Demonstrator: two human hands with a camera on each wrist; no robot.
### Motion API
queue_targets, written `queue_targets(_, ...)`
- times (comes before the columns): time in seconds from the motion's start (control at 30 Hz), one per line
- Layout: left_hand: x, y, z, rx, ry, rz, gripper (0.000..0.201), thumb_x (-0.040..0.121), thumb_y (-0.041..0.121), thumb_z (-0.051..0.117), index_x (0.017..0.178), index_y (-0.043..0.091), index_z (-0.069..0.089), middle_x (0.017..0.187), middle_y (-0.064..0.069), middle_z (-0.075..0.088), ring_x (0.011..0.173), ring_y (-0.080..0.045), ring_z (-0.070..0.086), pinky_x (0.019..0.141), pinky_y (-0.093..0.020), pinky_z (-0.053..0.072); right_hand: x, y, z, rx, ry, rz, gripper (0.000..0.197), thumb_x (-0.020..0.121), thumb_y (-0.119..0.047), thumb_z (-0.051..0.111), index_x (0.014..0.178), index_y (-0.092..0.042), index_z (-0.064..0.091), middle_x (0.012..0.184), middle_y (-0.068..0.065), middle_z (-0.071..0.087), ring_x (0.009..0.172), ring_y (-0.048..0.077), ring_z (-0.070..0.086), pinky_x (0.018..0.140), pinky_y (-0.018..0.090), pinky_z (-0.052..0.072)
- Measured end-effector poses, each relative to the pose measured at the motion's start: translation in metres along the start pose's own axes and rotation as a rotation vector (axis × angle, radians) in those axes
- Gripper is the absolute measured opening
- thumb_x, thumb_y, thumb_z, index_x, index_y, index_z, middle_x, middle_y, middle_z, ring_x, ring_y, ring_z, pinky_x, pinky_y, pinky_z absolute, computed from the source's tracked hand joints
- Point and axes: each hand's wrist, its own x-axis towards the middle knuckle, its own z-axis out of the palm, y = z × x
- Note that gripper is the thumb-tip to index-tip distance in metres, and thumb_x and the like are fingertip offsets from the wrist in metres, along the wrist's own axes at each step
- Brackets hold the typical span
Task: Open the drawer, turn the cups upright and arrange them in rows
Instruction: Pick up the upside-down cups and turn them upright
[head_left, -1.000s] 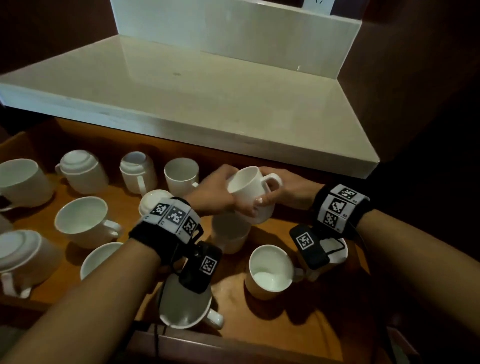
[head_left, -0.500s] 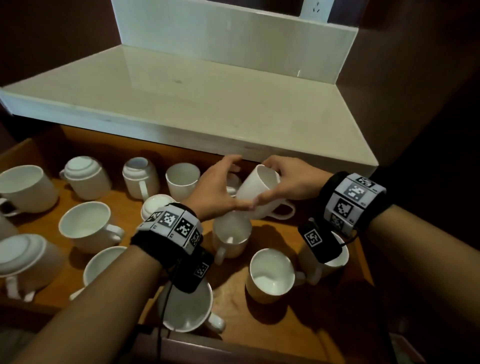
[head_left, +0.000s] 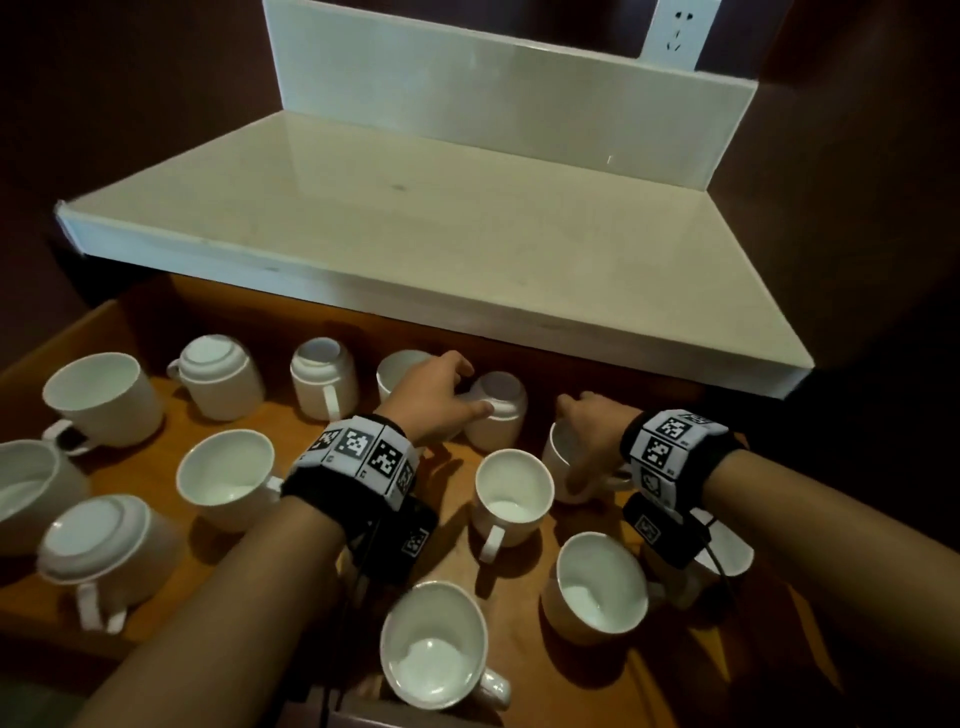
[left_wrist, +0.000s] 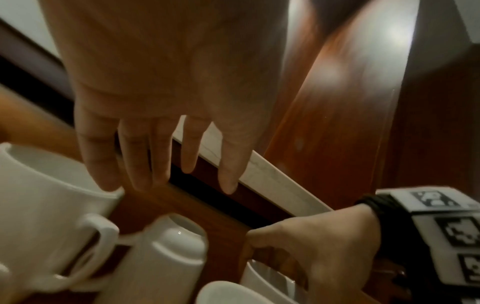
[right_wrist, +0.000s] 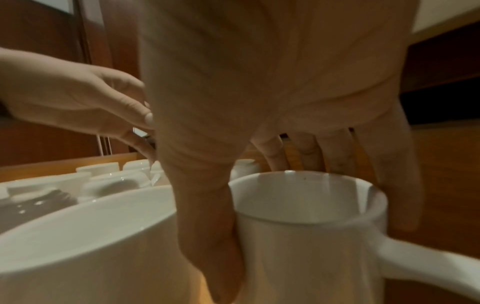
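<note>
Item: upright white ceramic mug (right_wrist: 309, 222) in open wooden drawer (head_left: 670, 691), right hand (head_left: 589, 441) with thumb and fingers curled round its rim; left hand (head_left: 434, 400), fingers loosely spread, touching inverted white mug (head_left: 496, 413) just beyond; advise seating upright mug flat before releasing.

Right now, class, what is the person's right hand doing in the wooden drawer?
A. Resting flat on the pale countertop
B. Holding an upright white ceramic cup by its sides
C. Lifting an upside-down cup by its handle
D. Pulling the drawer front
B: in the right wrist view the right hand has thumb and fingers curled round the upright white ceramic cup, its mouth facing up.
</note>
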Motion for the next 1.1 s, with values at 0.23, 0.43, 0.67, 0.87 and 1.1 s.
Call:
queue_targets(0.23, 0.020, -0.026, -0.044, 0.067, -0.038, 0.046, 0.053, 0.083, 0.035, 0.071, 0.128, 0.014, 0.053, 0.126, -0.006, 0.060, 0.114, -0.022, 0.059, 0.095, -0.033, 0.049, 0.023, -0.032, -0.046, 0.257, -0.009, 0.055, 0.068, 0.083, -0.029, 0.063, 0.143, -0.011, 0.037, 0.137, 0.014, 0.051, 0.120, 0.030, 0.052, 0.096, 0.037, 0.048)
queue_targets(0.43, 0.023, -0.050, -0.046, -0.085, -0.108, 0.053, 0.043, 0.083, 0.032, 0.071, 0.121, 0.016, 0.057, 0.118, -0.003, 0.065, 0.107, -0.018, 0.062, 0.091, -0.031, 0.051, 0.073, -0.094, -0.041, 0.224, -0.065, 0.060, 0.040, 0.074, -0.048, 0.066, 0.096, -0.014, 0.068, 0.093, 0.005, 0.069, 0.091, 0.025, 0.068, 0.082, 0.038, 0.058)
queue_targets(0.67, 0.025, -0.052, -0.047, -0.220, -0.089, 0.069, 0.044, 0.084, 0.032, 0.070, 0.122, 0.015, 0.055, 0.123, -0.003, 0.062, 0.110, -0.018, 0.060, 0.086, -0.026, 0.048, 0.071, -0.088, -0.041, 0.240, -0.068, 0.182, 0.038, 0.077, -0.041, 0.074, 0.104, -0.015, 0.067, 0.105, 0.007, 0.066, 0.103, 0.026, 0.064, 0.083, 0.031, 0.052)
queue_targets(0.87, 0.024, -0.046, -0.037, -0.263, -0.124, -0.002, 0.061, 0.080, 0.030, 0.074, 0.132, 0.013, 0.045, 0.126, -0.005, 0.057, 0.110, -0.020, 0.058, 0.081, -0.024, 0.047, 0.018, -0.069, -0.036, 0.630, 0.262, 0.162, 0.066, 0.059, -0.027, 0.090, 0.116, -0.016, 0.060, 0.107, -0.003, 0.061, 0.098, 0.017, 0.060, 0.074, 0.026, 0.047)
queue_targets(1.1, 0.021, -0.031, -0.026, -0.739, -0.300, -0.031, 0.070, 0.074, 0.007, 0.079, 0.135, 0.018, 0.044, 0.096, 0.005, 0.063, 0.071, -0.009, 0.065, 0.055, -0.025, 0.051, -0.017, -0.057, -0.015, 1.537, 0.464, 0.005, 0.071, 0.055, -0.002, 0.087, 0.121, -0.015, 0.064, 0.114, 0.007, 0.069, 0.106, 0.025, 0.065, 0.089, 0.042, 0.056)
